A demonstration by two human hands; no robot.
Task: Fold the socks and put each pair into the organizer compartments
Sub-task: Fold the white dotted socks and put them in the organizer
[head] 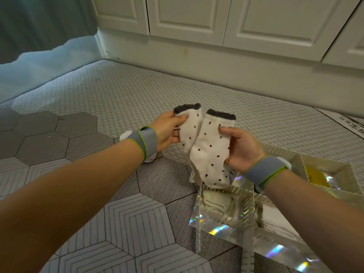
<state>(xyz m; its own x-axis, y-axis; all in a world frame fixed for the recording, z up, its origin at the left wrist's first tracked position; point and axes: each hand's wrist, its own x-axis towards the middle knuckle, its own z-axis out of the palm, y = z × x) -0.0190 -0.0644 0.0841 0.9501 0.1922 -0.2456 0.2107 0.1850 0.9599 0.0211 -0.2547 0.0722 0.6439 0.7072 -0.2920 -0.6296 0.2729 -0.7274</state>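
Note:
Two white socks with black dots and dark grey cuffs hang in the air above the mat. My left hand [167, 131] pinches the left sock [190, 127] near its cuff. My right hand [239, 148] grips the right sock [209, 154] along its side; this sock overlaps the other and its toe hangs just above the organizer. The clear iridescent organizer [226, 223] lies at the lower right, with slotted dividers forming compartments. One compartment holds a pale folded item [218, 203], another a yellow item [317, 176].
A grey hexagon-patterned mat [78, 146] covers the near floor, a finer honeycomb mat [137, 89] lies beyond it. White cabinet doors [187, 18] and a baseboard stand at the back. A small white thing [126, 134] peeks out behind my left wrist.

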